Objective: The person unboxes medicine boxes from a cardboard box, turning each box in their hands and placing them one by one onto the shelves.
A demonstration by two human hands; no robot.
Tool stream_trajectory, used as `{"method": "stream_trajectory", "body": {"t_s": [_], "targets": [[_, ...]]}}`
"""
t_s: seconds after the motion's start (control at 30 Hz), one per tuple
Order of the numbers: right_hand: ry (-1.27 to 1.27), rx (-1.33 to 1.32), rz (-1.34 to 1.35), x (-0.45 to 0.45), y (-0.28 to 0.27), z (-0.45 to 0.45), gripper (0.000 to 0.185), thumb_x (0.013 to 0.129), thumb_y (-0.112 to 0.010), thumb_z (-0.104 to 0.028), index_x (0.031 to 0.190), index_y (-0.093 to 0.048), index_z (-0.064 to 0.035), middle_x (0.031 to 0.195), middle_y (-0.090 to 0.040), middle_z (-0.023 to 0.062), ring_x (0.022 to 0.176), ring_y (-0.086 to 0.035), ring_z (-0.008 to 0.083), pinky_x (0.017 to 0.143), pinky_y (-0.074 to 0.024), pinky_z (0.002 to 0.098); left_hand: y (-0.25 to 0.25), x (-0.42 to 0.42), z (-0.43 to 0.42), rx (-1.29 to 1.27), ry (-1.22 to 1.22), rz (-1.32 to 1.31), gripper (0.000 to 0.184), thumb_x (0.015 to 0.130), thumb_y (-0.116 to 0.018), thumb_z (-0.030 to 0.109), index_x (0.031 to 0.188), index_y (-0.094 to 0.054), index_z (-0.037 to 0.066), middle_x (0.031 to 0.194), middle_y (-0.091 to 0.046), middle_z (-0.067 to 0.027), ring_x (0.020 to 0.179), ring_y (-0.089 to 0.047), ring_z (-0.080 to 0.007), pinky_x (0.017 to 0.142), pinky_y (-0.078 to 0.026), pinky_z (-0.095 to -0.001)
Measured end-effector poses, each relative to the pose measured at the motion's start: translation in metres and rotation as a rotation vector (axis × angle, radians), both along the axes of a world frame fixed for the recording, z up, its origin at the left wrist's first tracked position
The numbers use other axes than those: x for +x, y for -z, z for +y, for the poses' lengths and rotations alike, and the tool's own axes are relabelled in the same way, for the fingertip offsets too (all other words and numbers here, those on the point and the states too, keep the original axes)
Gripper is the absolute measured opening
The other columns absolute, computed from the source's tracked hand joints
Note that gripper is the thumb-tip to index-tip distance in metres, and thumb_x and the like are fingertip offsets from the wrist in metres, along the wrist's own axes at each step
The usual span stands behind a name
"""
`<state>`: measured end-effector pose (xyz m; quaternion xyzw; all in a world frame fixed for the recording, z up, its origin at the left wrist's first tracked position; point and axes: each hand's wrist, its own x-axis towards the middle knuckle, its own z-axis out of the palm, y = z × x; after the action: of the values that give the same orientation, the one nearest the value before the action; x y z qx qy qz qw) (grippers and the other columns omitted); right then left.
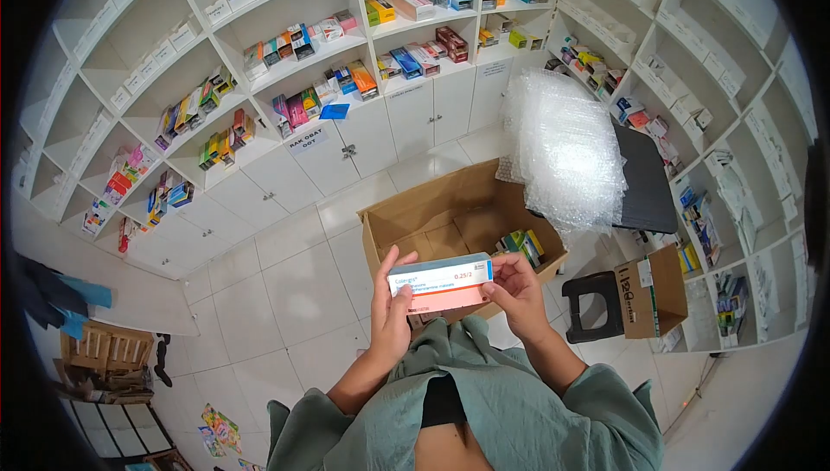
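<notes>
A pink and white medicine box point(443, 286) with an orange stripe and a blue-grey top side is held level in front of my body, its printed face toward me. My left hand point(392, 307) grips its left end, thumb on the front. On the right end, my right hand point(516, 292) holds it between thumb and fingers. Just beyond the medicine box stands an open cardboard carton point(458, 211). Several small medicine boxes point(520, 246) lie in the carton's right part. My hands and the medicine box cover part of its near side.
A stack of bubble wrap point(566, 151) rests on a black chair point(644, 181) beyond the carton. Right of it are a black stool point(594, 307) and a smaller cardboard box point(653, 294). White shelves point(363, 25) holding medicine boxes curve around the room.
</notes>
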<state>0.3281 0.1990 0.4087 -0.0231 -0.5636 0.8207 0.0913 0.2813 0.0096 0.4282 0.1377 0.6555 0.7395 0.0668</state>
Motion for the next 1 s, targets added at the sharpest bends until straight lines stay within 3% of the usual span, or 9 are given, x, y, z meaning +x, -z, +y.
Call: {"method": "stream_trajectory", "body": {"t_s": [0.3, 0.4, 0.57, 1.0], "targets": [[-0.002, -0.033, -0.014, 0.001, -0.003, -0.001, 0.03, 0.083, -0.062, 0.003, 0.108, -0.047, -0.0017, 0.095, -0.055, 0.0062, 0.084, -0.054, 0.0103, 0.077, -0.0492, 0.0251, 0.007, -0.001, 0.0, -0.011, -0.008, -0.002, 0.05, 0.093, -0.037, 0.011, 0.141, -0.026, 0.001, 0.131, -0.046, -0.0185, 0.115, -0.049, -0.0211, 0.099, -0.039, -0.0329], [-0.001, -0.031, -0.011, 0.001, -0.001, -0.001, 0.03, 0.083, -0.062, 0.003, 0.108, -0.047, -0.0017, 0.095, -0.055, 0.0061, 0.084, -0.054, 0.0102, 0.077, -0.0491, 0.0252, 0.007, -0.001, -0.001, 0.021, 0.013, -0.035, 0.051, 0.093, -0.04, 0.005, 0.142, -0.024, 0.001, 0.131, -0.044, -0.0188, 0.112, -0.049, -0.018, 0.096, -0.039, -0.0286], [0.012, -0.016, -0.005, 0.002, -0.001, -0.002, 0.03, 0.083, -0.062, 0.003, 0.109, -0.047, -0.0018, 0.095, -0.055, 0.0057, 0.084, -0.054, 0.0098, 0.076, -0.0486, 0.0246, 0.008, -0.001, 0.0, 0.042, 0.009, -0.028, 0.053, 0.094, -0.044, 0.007, 0.142, -0.023, 0.001, 0.131, -0.044, -0.019, 0.111, -0.049, -0.0176, 0.094, -0.04, -0.028], [-0.002, 0.096, 0.033, 0.007, -0.001, -0.005, 0.036, 0.083, -0.063, -0.001, 0.114, -0.045, -0.0019, 0.106, -0.056, 0.0089, 0.099, -0.055, 0.0149, 0.088, -0.044, 0.0286, 0.013, 0.0, 0.0, 0.033, -0.014, -0.054, 0.058, 0.091, -0.053, 0.008, 0.141, -0.024, 0.0, 0.13, -0.045, -0.0202, 0.111, -0.051, -0.0196, 0.095, -0.042, -0.0301]]}}
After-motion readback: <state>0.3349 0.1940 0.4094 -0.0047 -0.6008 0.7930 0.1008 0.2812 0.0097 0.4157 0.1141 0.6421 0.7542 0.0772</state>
